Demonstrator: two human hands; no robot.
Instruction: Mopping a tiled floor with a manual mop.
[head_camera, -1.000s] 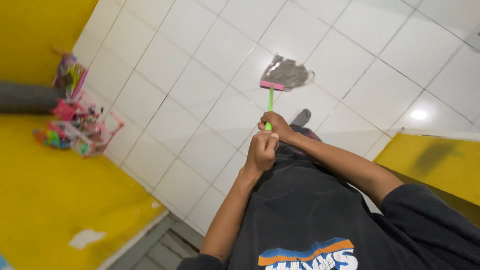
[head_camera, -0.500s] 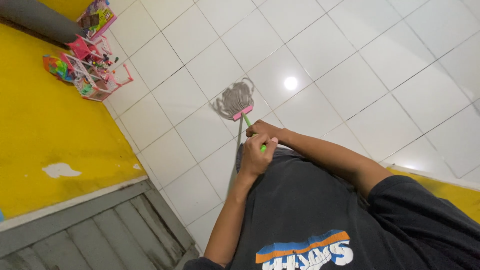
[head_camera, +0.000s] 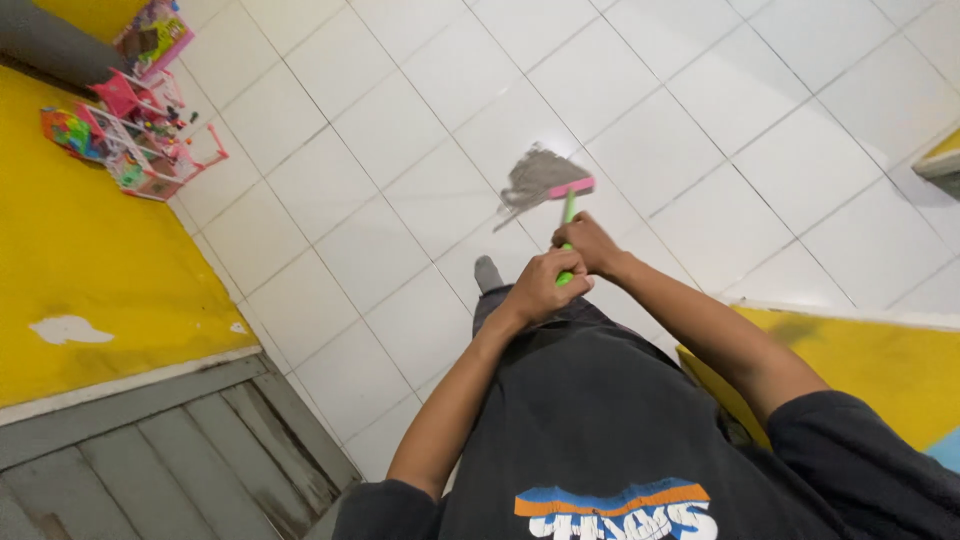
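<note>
Over the white tiled floor (head_camera: 400, 120), just ahead of our body, we hold a broom with a green handle (head_camera: 567, 215) in both hands. Our left hand (head_camera: 540, 288) sits lower on the stick, nearer our waist, its fingers curled tight around the shaft with the thumb wrapped over. Our right hand (head_camera: 590, 245) grips just above it, fingers likewise closed round the handle, so the two fists almost touch. The handle slopes down and away from us to a pink head (head_camera: 572, 187) from which grey bristles (head_camera: 535, 178) fan out against the tiles; they look blurred, and we cannot tell whether they press flat on the floor.

We judge the broom light and easy to swing, its handle stiff and smooth enough to slip in a loose hold, so a full wrap of the fingers suits it. The bristles seem soft and will bend under pressure rather than scrape. With both hands bunched near the top end, the head has a long reach but little leverage; a wider spacing would give firmer control.

To our left, a yellow wall (head_camera: 90, 260) runs along the floor, with a heap of pink plastic toys (head_camera: 140, 130) at its foot.
</note>
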